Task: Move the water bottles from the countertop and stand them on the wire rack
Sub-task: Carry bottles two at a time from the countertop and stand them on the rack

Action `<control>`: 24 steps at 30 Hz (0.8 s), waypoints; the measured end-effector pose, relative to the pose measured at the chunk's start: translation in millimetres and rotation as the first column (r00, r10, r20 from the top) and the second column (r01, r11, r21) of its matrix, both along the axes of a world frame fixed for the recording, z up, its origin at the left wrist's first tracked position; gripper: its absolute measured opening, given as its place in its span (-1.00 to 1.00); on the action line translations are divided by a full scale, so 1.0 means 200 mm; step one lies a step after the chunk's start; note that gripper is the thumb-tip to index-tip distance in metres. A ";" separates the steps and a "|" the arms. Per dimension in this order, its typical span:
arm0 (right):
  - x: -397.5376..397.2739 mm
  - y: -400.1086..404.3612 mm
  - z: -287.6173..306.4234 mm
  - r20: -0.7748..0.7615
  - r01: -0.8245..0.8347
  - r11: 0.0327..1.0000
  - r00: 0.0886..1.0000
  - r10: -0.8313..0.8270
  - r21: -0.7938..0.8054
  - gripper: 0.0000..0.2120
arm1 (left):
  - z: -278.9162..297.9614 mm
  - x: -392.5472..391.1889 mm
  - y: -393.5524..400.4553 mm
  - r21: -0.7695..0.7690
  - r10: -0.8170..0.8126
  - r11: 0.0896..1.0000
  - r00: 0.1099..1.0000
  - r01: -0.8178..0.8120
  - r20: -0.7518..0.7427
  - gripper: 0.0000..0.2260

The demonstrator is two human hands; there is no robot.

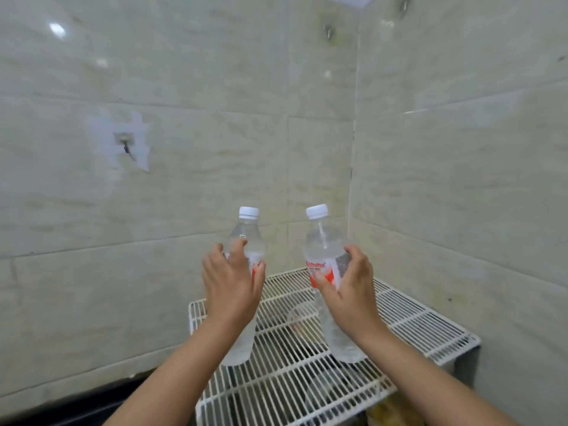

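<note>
Head view: the left hand (231, 282) grips one water bottle (246, 238) and the right hand (345, 279) clamps the other bottle (324, 241), each round its labelled waist, both upright over the wire rack (415, 321), the left one at its left edge. Full, clear and thin-walled, they probably feel weighty and slightly squashy, so the waist suits. Red-and-white labels carry blurred lettering, perhaps ending "ahaha".

I saw pale glossy wall tiles (184, 72) meeting at a far-right corner, with a patched hook (125, 146) at left.
</note>
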State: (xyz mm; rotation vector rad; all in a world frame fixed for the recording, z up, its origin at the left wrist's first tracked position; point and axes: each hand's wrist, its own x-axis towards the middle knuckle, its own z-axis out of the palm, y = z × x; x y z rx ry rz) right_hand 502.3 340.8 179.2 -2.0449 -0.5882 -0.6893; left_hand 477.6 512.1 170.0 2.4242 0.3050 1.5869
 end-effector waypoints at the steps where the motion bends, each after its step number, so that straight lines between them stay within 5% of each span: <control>1: 0.07 0.01 0.01 -0.014 -0.008 1.000 1.000 0.008 0.005 -0.41 | 0.01 0.06 0.01 -0.023 -0.011 1.000 1.000 0.011 0.005 -0.60; 17: 0.88 0.46 -0.09 -0.167 -0.142 0.989 0.977 0.134 -0.032 -0.46 | -0.09 0.71 0.20 -0.214 0.133 0.965 0.987 -0.150 -0.093 -0.65; 20: 0.91 0.46 -0.15 -0.120 -0.149 0.986 0.983 0.139 -0.075 -0.49 | -0.17 0.70 0.22 -0.278 0.147 0.944 0.982 -0.176 -0.122 -0.42; 24: 0.90 0.43 -0.17 -0.021 -0.161 0.971 0.987 0.160 -0.175 -0.39 | -0.15 0.68 0.18 -0.265 0.177 0.945 0.980 -0.194 -0.086 -0.41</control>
